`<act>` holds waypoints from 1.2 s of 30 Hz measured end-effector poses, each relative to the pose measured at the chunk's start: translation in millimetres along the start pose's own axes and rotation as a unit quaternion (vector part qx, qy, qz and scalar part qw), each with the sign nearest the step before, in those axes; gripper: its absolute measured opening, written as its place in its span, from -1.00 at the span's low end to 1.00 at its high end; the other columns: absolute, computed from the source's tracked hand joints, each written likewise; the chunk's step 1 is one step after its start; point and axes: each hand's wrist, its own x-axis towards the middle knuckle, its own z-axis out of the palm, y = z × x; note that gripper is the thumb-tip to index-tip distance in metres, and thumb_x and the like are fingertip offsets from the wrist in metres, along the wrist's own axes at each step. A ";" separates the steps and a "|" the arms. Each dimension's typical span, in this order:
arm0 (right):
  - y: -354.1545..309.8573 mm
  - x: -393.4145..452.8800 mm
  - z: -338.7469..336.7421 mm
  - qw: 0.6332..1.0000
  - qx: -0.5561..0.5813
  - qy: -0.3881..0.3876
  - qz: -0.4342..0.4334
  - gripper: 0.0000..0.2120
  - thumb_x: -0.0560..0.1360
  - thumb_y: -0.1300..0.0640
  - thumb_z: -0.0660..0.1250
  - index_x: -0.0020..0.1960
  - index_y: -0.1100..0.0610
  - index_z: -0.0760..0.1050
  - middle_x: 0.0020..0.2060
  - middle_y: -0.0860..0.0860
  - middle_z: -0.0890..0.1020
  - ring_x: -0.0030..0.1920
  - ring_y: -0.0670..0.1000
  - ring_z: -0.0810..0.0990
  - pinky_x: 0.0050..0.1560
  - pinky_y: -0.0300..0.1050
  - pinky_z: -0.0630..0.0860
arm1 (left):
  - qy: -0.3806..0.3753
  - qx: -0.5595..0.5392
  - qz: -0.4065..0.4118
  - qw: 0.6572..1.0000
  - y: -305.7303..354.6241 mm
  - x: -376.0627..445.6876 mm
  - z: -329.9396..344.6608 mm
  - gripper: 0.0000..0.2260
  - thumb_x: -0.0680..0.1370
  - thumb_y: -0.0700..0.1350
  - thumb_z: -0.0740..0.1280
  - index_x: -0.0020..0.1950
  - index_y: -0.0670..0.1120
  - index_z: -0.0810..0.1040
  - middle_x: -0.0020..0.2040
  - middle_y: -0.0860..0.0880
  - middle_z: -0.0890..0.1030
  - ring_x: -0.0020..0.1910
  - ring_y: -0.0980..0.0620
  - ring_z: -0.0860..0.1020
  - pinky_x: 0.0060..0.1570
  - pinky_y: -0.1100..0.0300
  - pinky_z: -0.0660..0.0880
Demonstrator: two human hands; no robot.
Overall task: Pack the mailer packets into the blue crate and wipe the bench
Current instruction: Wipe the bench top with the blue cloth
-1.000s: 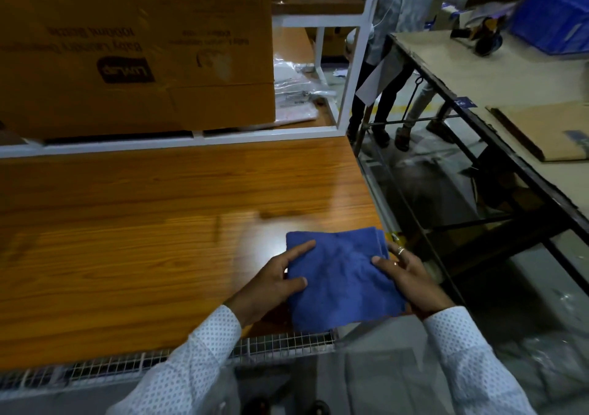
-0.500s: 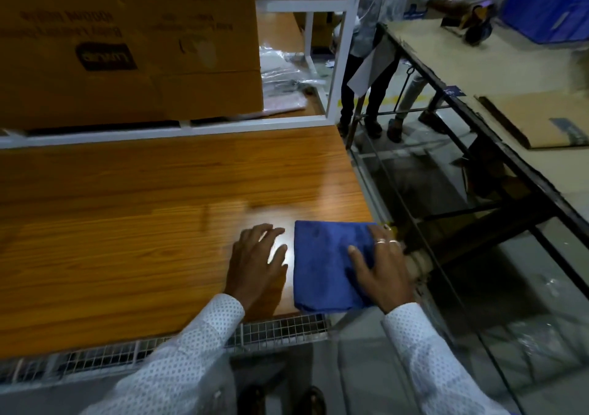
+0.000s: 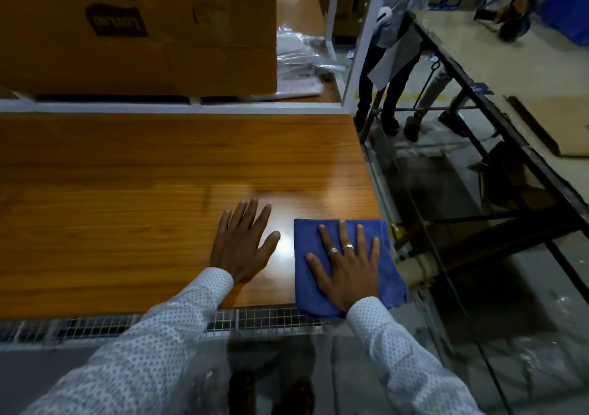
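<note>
Orange wood-grain bench [image 3: 127, 210] is seen under dim light, with a large cardboard box [image 3: 137, 29] set on the white frame [image 3: 172, 107] at its far edge and clear mailer packets [image 3: 299, 54] heaped just beyond that box's right side. A folded blue cloth [image 3: 307, 274] is laid at the bench's near right corner, slightly overhanging the front edge, and is pressed flat by the right hand [image 3: 347, 268], whose ringed fingers are spread straight and grip nothing. The left hand [image 3: 243, 245] is laid palm-down on bare wood just left of the cloth, fingers extended and empty, while a blue crate [image 3: 570, 10] is glimpsed on a separate table [image 3: 510, 73] far to the bench's right.
</note>
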 end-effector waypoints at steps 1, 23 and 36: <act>6.2 -1.8 0.3 1.000 -0.001 0.005 0.000 -0.32 0.52 -0.46 -0.14 0.59 -0.24 0.00 0.59 0.02 0.15 0.58 0.24 0.03 0.50 0.35 -0.13 | 0.002 0.000 0.000 1.000 0.1 -0.3 0.4 -0.37 0.60 0.37 -0.16 0.62 0.13 0.00 0.64 0.00 -0.02 0.61 -0.02 -0.05 0.56 -0.12 -0.07; 14.8 45.6 1.8 0.998 -0.021 -0.011 0.060 -0.29 0.48 -0.48 -0.23 0.58 -0.28 -0.10 0.61 -0.03 0.03 0.59 0.22 -0.06 0.48 0.38 -0.15 | 0.025 -0.008 0.000 1.000 -1.7 1.8 7.9 -0.41 0.61 0.31 -0.13 0.61 0.14 0.02 0.63 0.01 0.03 0.61 -0.03 -0.02 0.56 -0.11 -0.06; 26.5 37.1 -2.7 0.998 -0.034 -0.022 0.046 -0.32 0.50 -0.48 -0.16 0.56 -0.32 -0.14 0.61 -0.07 0.00 0.59 0.19 -0.08 0.50 0.35 -0.16 | 0.037 -0.022 -0.002 0.999 -2.8 4.6 11.7 -0.40 0.60 0.33 -0.17 0.61 0.16 0.00 0.63 0.02 0.02 0.61 -0.01 -0.03 0.56 -0.10 -0.08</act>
